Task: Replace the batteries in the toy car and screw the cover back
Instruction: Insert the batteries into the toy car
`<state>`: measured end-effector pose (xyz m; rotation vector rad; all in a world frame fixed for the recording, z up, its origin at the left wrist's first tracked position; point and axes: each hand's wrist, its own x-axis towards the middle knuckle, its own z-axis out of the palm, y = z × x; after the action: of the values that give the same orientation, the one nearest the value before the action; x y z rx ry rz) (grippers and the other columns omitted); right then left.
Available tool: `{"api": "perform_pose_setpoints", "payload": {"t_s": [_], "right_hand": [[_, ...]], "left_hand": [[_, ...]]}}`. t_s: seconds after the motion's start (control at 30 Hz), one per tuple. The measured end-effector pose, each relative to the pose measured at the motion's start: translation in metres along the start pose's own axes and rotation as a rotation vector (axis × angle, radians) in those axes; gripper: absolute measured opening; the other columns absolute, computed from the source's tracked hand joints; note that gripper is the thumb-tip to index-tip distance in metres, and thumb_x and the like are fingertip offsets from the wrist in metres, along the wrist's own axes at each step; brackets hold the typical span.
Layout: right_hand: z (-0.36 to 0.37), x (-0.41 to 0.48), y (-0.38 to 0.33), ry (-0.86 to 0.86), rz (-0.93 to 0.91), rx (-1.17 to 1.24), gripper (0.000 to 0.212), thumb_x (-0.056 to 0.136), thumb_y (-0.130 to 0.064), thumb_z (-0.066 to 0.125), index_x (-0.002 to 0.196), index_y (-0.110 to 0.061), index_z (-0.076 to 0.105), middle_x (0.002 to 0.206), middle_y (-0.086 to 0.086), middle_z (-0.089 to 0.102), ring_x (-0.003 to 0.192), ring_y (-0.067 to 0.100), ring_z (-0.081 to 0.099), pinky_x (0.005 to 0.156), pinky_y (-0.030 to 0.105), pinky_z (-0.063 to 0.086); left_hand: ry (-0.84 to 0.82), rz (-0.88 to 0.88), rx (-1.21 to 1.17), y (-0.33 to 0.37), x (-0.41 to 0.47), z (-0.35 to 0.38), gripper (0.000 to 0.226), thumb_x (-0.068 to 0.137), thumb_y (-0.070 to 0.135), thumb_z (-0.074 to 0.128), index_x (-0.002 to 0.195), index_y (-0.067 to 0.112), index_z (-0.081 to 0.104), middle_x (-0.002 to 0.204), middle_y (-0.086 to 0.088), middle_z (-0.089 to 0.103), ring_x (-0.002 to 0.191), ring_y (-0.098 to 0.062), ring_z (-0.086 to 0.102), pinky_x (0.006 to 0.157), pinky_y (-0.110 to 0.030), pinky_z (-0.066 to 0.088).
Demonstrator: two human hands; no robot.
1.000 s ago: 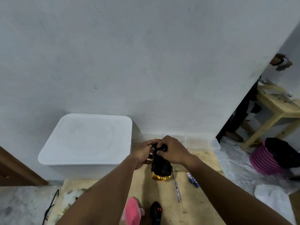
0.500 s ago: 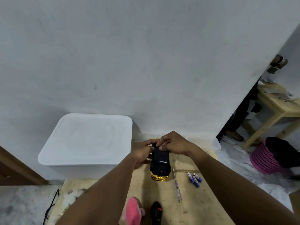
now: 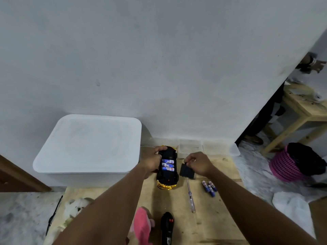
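At the bottom of the frame I saw a black remote control (image 3: 167, 227) and a pink object (image 3: 141, 225) on the wooden surface (image 3: 212, 230). A little higher, right of centre, lay the screwdriver (image 3: 190, 196), and beside it the three loose batteries (image 3: 209, 188). In the centre the toy car (image 3: 167, 175) lay upside down, its compartment open, with three fitted batteries (image 3: 168, 165) in it. The left hand (image 3: 153, 160) gripped the car from its left side. The right hand (image 3: 199, 163) pinched the cover (image 3: 186, 172) by its top edge, just right of the car and above the screwdriver tip. Farther, at centre left, a white box (image 3: 88, 144) stood against the wall (image 3: 159, 68).

I judged a mix-up to be the main danger: both sets carried the same blue and white label, so used ones laid near the loose ones could go back in. I could not find the screw; so small a part could get lost.
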<state>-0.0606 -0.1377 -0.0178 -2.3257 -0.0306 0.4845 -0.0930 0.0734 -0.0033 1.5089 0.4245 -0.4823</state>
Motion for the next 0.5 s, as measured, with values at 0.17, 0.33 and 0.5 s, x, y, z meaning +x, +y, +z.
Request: {"api": "perform_pose_setpoints", "payload": {"t_s": [0.17, 0.33, 0.5], "right_hand": [[0.057, 0.01, 0.041, -0.169, 0.017, -0.165, 0.029, 0.083, 0.005, 0.057, 0.066, -0.018, 0.063, 0.072, -0.004, 0.062, 0.07, 0.008, 0.057, 0.065, 0.019, 0.047], [0.081, 0.012, 0.057, -0.136, -0.016, -0.291, 0.024, 0.081, -0.004, 0.061, 0.085, -0.021, 0.077, 0.089, -0.005, 0.075, 0.082, 0.01, 0.067, 0.08, 0.027, 0.054], [0.072, 0.01, 0.053, -0.011, -0.053, -0.244, 0.019, 0.087, -0.015, 0.068, 0.104, -0.019, 0.076, 0.1, -0.006, 0.071, 0.09, 0.01, 0.063, 0.079, 0.024, 0.049]], "left_hand": [[0.023, -0.017, 0.039, -0.014, 0.012, 0.0, 0.048, 0.099, -0.002, 0.032, 0.126, 0.028, 0.06, 0.104, -0.004, 0.064, 0.085, -0.02, 0.064, 0.073, -0.035, 0.055], [0.032, -0.026, 0.046, -0.022, 0.016, -0.008, 0.052, 0.098, -0.005, 0.03, 0.121, 0.029, 0.061, 0.118, -0.004, 0.063, 0.1, -0.027, 0.063, 0.081, -0.041, 0.054], [0.025, -0.029, 0.034, -0.021, 0.015, -0.009, 0.051, 0.098, -0.004, 0.031, 0.12, 0.03, 0.062, 0.119, -0.005, 0.064, 0.099, -0.027, 0.064, 0.079, -0.041, 0.055]]}}
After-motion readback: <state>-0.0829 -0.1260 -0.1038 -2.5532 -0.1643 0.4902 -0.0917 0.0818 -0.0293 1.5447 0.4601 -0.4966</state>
